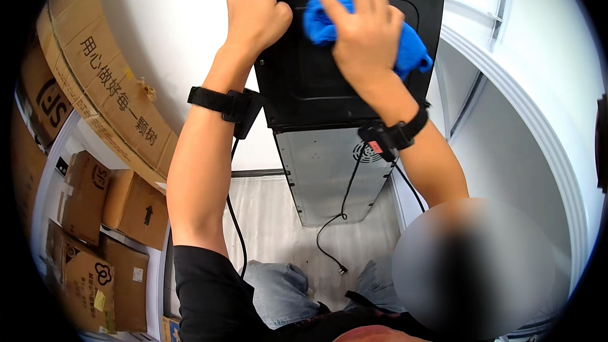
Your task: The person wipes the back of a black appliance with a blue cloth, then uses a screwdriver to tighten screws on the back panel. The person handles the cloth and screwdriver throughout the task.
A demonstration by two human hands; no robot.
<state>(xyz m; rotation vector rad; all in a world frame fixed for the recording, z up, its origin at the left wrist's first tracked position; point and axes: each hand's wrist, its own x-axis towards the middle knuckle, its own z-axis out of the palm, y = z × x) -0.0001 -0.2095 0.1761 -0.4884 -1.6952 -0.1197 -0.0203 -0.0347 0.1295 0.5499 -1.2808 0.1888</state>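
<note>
Under both hands stands a tall appliance with a flat black top panel [304, 79] and a grey metal side [316, 174] that has a round vent. My left hand [258, 12] grips the panel's far left edge, its fingers curled over the rim. A bunched blue cloth [413, 50] is pressed onto the right part of the panel by my right hand [368, 35], whose fingers close over it. The power cord [345, 196] hangs down the metal side, and its plug [342, 270] lies on the floor. Black straps with small boxes circle both wrists.
Cardboard boxes [136, 209] fill a white shelf on the left, and a long carton [107, 69] leans beside them. A white wall [171, 12] rises behind the appliance. White metal framing [538, 95] curves along the right. A blurred patch covers the lower right.
</note>
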